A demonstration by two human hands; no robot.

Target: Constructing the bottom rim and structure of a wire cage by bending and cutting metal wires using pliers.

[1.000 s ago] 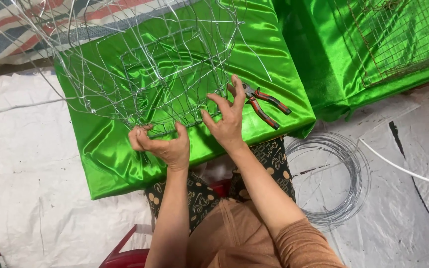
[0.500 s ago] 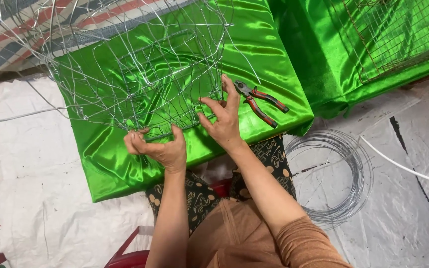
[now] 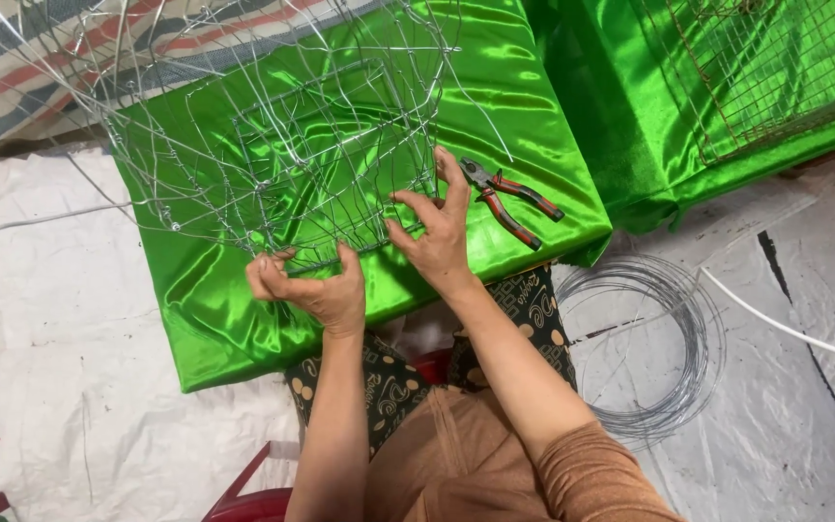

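A cage-like frame of thin silver wire (image 3: 273,145) rests on a board wrapped in shiny green cloth (image 3: 524,97). My left hand (image 3: 316,285) pinches the frame's near bottom wire between thumb and fingers. My right hand (image 3: 437,232) grips the same lower edge a little to the right, fingers spread along upright wires. Red-handled pliers (image 3: 509,198) lie on the green cloth just right of my right hand, untouched.
A coil of grey wire (image 3: 649,338) lies on the white plastic sheet (image 3: 50,367) at the right. A second green-wrapped board with a rusty wire mesh (image 3: 765,77) sits at the top right. A white cord (image 3: 785,324) crosses the sheet. A red stool edge (image 3: 244,503) shows below.
Both hands have stayed on the frame's lower edge. The wire frame has shifted slightly, and my right fingers have spread further up its wires.
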